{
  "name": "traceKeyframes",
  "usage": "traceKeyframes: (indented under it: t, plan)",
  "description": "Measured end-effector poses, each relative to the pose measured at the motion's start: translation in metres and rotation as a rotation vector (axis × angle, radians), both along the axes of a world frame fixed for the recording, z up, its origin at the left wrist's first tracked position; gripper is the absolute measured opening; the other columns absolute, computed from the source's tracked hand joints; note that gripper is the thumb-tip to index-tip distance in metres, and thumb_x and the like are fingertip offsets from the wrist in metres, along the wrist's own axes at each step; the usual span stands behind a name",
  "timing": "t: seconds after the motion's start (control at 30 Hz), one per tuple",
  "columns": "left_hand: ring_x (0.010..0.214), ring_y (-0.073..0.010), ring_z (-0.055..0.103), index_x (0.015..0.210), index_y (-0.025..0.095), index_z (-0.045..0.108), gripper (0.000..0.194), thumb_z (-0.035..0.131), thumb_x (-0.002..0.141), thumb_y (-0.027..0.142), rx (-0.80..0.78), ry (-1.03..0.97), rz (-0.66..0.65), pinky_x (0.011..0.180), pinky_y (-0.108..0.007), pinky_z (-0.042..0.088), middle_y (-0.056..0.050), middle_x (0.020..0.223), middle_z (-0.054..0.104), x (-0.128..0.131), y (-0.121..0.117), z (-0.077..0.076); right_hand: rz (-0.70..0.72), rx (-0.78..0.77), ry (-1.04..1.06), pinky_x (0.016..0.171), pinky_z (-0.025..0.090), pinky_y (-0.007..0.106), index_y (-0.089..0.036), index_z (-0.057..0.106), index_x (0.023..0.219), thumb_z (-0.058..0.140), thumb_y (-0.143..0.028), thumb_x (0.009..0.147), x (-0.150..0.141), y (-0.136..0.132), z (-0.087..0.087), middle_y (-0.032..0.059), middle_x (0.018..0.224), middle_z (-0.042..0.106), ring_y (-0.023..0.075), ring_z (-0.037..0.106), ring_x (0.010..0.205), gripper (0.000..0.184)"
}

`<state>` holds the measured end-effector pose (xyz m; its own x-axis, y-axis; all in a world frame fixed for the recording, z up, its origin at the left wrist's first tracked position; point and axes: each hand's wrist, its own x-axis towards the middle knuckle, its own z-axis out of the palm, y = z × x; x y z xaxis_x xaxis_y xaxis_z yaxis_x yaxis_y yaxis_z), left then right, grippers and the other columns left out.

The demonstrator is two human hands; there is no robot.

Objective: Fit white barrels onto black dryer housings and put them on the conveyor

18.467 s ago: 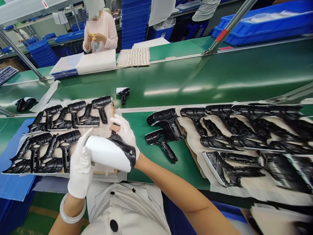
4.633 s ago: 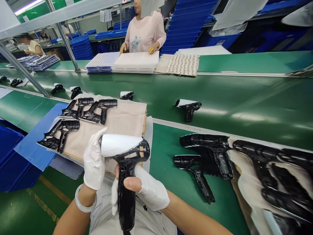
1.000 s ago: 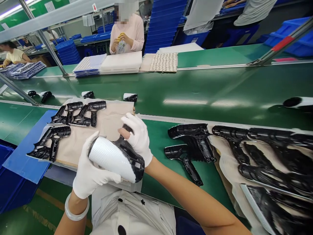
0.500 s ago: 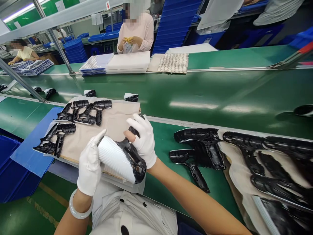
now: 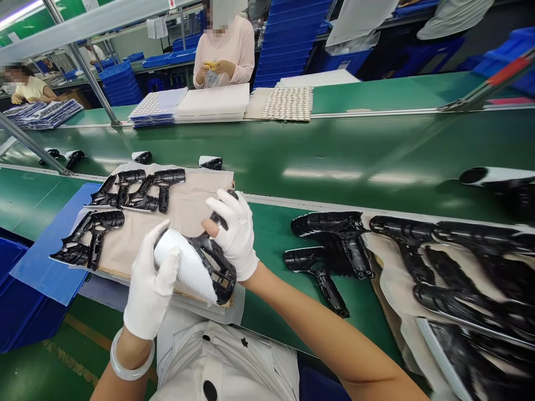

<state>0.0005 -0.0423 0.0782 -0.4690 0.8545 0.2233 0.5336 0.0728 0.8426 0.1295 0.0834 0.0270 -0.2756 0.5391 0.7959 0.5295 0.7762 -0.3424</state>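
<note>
A green band (image 5: 259, 147) is seen across the middle, with the green worktop (image 5: 267, 223) in front. On the worktop's right, a lined pile of black shells (image 5: 460, 267) is seen, partly blurred; at left, black shells (image 5: 167, 181) are laid in two rows on a beige sheet (image 5: 200, 195). Blue trays (image 5: 288, 44) are stacked behind, near a person in pink (image 5: 225, 47). A blue sheet (image 5: 54, 245) is partly covered by the left-hand pile. A metal post (image 5: 90, 78) is set across the far-left view. The white-and-black casing (image 5: 186, 267) is held above the beige sheet's near right part, tilted, white ribbed barrel toward the left hand (image 5: 148, 284); part of the sheet is hidden by it. The left hand's grip is closed on the barrel end, thumb laid over the ribs; the right hand's (image 5: 234, 236) is curled round the black handle, a bare fingertip exposed. Two loose black shells (image 5: 320, 278) are placed between the piles, the rear one apparently stacked. White-and-black casings (image 5: 210, 162) are spaced along the band. Wall papers (image 5: 90, 5) are too small to read. A red arrow label (image 5: 171, 4) is cut by the top edge; a small black flower-like mark (image 5: 244, 342) is shown on the pale clothing.
</note>
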Motion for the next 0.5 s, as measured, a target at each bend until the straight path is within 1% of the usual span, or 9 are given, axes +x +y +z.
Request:
traceKeyframes:
  t: [0.07, 0.1, 0.13, 0.23, 0.27, 0.3, 0.33, 0.43, 0.5]
  plan:
    - [0.128, -0.0330, 0.054, 0.129, 0.024, 0.060, 0.047, 0.053, 0.093, 0.052, 0.012, 0.008, -0.010, 0.106, -0.049, 0.047, -0.011, 0.136, 0.059, -0.001, -0.001, -0.002, -0.009, -0.006, -0.001, 0.103, 0.042, 0.050, -0.026, 0.059, 0.076, 0.041, -0.018, 0.095, -0.001, 0.000, -0.001, 0.0060, 0.102, 0.067, 0.0230, 0.056, 0.113, 0.027]
    - [0.130, -0.0344, 0.053, 0.132, 0.024, 0.058, 0.052, 0.057, 0.089, 0.055, 0.018, 0.000, -0.016, 0.107, -0.050, 0.046, -0.012, 0.138, 0.057, -0.001, -0.002, -0.003, -0.020, 0.002, 0.001, 0.103, 0.043, 0.049, -0.026, 0.059, 0.076, 0.041, -0.018, 0.095, -0.002, 0.000, -0.001, 0.0056, 0.102, 0.067, 0.0224, 0.056, 0.113, 0.027]
    - [0.132, -0.0362, 0.050, 0.136, 0.024, 0.054, 0.064, 0.065, 0.083, 0.057, 0.019, -0.009, -0.023, 0.107, -0.051, 0.045, -0.013, 0.140, 0.054, 0.000, -0.003, -0.004, -0.033, 0.014, -0.001, 0.103, 0.043, 0.049, -0.026, 0.059, 0.076, 0.041, -0.018, 0.095, -0.002, 0.000, -0.001, 0.0052, 0.102, 0.067, 0.0218, 0.057, 0.112, 0.028]
    - [0.138, -0.0423, 0.042, 0.150, 0.025, 0.036, 0.116, 0.090, 0.051, 0.055, -0.018, -0.009, -0.028, 0.110, -0.055, 0.042, -0.016, 0.147, 0.045, 0.005, -0.005, -0.005, -0.073, 0.094, -0.003, 0.101, 0.047, 0.046, -0.026, 0.060, 0.078, 0.039, -0.016, 0.095, -0.003, 0.002, 0.000, 0.0050, 0.100, 0.067, 0.0201, 0.058, 0.111, 0.028]
    - [0.138, -0.0433, 0.041, 0.152, 0.025, 0.032, 0.127, 0.094, 0.044, 0.052, -0.045, -0.002, -0.030, 0.110, -0.056, 0.041, -0.016, 0.147, 0.044, 0.007, -0.005, -0.004, -0.091, 0.141, 0.006, 0.101, 0.047, 0.046, -0.026, 0.059, 0.079, 0.039, -0.016, 0.095, -0.003, 0.003, 0.001, 0.0051, 0.099, 0.067, 0.0198, 0.058, 0.111, 0.028]
    - [0.138, -0.0436, 0.041, 0.152, 0.026, 0.030, 0.130, 0.095, 0.042, 0.049, -0.070, 0.005, -0.028, 0.110, -0.056, 0.041, -0.016, 0.147, 0.043, 0.009, -0.005, -0.004, -0.111, 0.195, 0.013, 0.102, 0.047, 0.046, -0.026, 0.059, 0.079, 0.041, -0.016, 0.095, -0.003, 0.003, 0.001, 0.0051, 0.098, 0.067, 0.0196, 0.058, 0.111, 0.026]
    - [0.137, -0.0432, 0.042, 0.151, 0.026, 0.033, 0.126, 0.094, 0.044, 0.047, -0.085, 0.009, -0.020, 0.110, -0.057, 0.041, -0.016, 0.146, 0.044, 0.010, -0.005, -0.002, -0.130, 0.252, 0.013, 0.102, 0.047, 0.046, -0.025, 0.058, 0.079, 0.042, -0.015, 0.094, -0.003, 0.004, 0.001, 0.0047, 0.098, 0.067, 0.0194, 0.058, 0.112, 0.024]
    - [0.127, -0.0386, 0.053, 0.139, 0.024, 0.047, 0.087, 0.083, 0.062, 0.044, -0.098, 0.013, 0.030, 0.103, -0.054, 0.047, -0.015, 0.139, 0.051, 0.010, -0.002, 0.002, -0.164, 0.399, -0.018, 0.099, 0.049, 0.045, -0.024, 0.055, 0.078, 0.047, -0.009, 0.089, -0.003, 0.004, 0.001, 0.0021, 0.100, 0.066, 0.0183, 0.057, 0.113, 0.020]
    - [0.120, -0.0349, 0.058, 0.131, 0.022, 0.054, 0.067, 0.075, 0.071, 0.042, -0.085, 0.017, 0.053, 0.099, -0.051, 0.050, -0.014, 0.132, 0.056, 0.008, 0.000, 0.003, -0.166, 0.453, -0.015, 0.097, 0.050, 0.043, -0.024, 0.053, 0.078, 0.050, -0.007, 0.086, -0.003, 0.004, 0.001, 0.0017, 0.100, 0.064, 0.0184, 0.056, 0.113, 0.019]
